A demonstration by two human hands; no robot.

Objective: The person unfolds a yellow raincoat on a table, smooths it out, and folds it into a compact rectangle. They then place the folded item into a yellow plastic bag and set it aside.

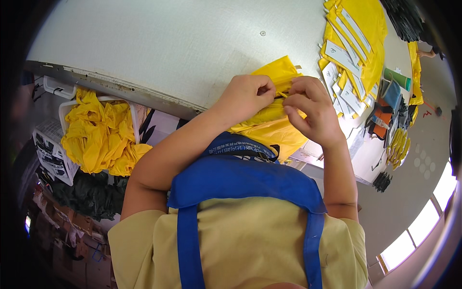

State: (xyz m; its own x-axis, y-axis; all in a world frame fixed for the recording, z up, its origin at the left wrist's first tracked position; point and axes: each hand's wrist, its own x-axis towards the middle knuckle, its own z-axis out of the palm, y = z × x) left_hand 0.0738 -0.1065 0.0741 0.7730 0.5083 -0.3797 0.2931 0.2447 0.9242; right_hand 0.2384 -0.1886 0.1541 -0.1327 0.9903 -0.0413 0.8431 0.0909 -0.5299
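Observation:
A glossy yellow fabric piece (284,131) lies bunched over the table's near edge, in front of my body. My left hand (246,98) is closed, with thumb and index finger pinching the fabric near its middle. Opposite it, my right hand (315,108) has its fingers curled, and their tips are closed on the fabric beside a small dark opening or strip. The fingertips of both hands nearly meet there. Part of the fabric is covered by my hands, and its lower end hangs by my blue apron (250,180).
The pale table (159,43) stretches ahead. Flat yellow pieces with white tags (353,48) are stacked at the far right, near a green roll (397,79). At lower left, a white bin (65,113) holds crumpled yellow fabric (98,135), above dark fabric (91,195).

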